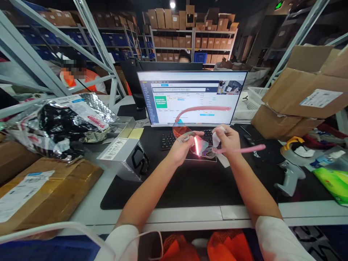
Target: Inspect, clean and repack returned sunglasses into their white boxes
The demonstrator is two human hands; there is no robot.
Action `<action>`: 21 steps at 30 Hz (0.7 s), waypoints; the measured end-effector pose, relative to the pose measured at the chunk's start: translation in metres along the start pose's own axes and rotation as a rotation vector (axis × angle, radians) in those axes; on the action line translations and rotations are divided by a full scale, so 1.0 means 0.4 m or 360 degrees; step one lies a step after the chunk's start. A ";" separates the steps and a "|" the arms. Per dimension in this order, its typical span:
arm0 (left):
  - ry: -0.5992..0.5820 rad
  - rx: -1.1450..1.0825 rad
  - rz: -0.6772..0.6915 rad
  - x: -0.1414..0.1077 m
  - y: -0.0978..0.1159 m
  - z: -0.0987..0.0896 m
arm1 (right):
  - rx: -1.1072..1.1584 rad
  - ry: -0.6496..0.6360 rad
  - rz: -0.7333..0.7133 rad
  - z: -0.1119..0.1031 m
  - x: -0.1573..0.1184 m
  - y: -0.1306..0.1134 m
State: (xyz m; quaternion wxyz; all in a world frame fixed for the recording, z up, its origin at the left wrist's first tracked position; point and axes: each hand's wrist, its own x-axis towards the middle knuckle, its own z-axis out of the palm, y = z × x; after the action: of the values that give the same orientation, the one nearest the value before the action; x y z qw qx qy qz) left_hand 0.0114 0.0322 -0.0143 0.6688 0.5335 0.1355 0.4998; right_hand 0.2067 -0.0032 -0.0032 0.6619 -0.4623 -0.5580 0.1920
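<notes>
Pink-framed glasses (199, 145) with tinted lenses are held up over the keyboard (168, 140), one arm rising in front of the monitor and the other pointing right. My left hand (181, 149) pinches the glasses near the left lens. A bright reddish streak shines across the other lens. My right hand (228, 140) has its fingers closed on a small white piece (217, 137), which looks like tissue or cloth, beside the pink arm of the glasses. A white slip (223, 160) lies beneath on the black mat (195, 185).
A grey box (122, 159) stands left on the mat. Further left are a silver bag (67, 119) and a taped carton (46, 188). The lit monitor (190, 98) is ahead. At right are a scanner (291, 177), tape roll (295, 150) and cartons (301, 87). A person (81, 79) sits back left.
</notes>
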 end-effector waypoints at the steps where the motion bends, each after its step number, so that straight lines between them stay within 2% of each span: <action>1: -0.0088 0.0028 -0.0019 -0.005 -0.005 0.007 | -0.0065 -0.0024 -0.0074 0.004 -0.003 -0.009; 3: -0.0247 0.0088 -0.0104 -0.014 -0.016 0.012 | -0.0130 -0.0091 -0.0180 0.012 -0.007 -0.016; 5: -0.0343 0.0161 -0.0217 -0.022 -0.030 0.009 | -0.0043 -0.0193 -0.0145 0.019 -0.008 -0.009; 7: -0.0324 0.0218 -0.0233 -0.027 -0.043 0.002 | 0.0177 -0.0323 0.0024 0.023 -0.009 0.006; 10: -0.0216 0.0219 -0.0131 -0.027 -0.056 -0.006 | 0.0508 -0.0473 0.0297 0.026 -0.011 0.028; 14: -0.0174 0.0313 -0.0090 -0.022 -0.058 -0.009 | 0.0664 -0.0418 0.0428 0.030 -0.016 0.035; 17: -0.0174 0.0476 -0.0126 -0.023 -0.059 -0.005 | 0.0680 -0.0460 0.0495 0.035 -0.019 0.025; 21: -0.0111 0.0460 -0.0008 -0.021 -0.052 0.003 | 0.0716 -0.0316 0.0388 0.020 -0.008 0.010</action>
State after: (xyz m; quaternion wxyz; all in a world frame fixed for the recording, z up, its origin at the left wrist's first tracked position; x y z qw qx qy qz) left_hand 0.0191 0.0260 -0.0344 0.5905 0.6409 0.1840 0.4546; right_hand 0.1995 -0.0005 -0.0087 0.6621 -0.3463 -0.5036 0.4336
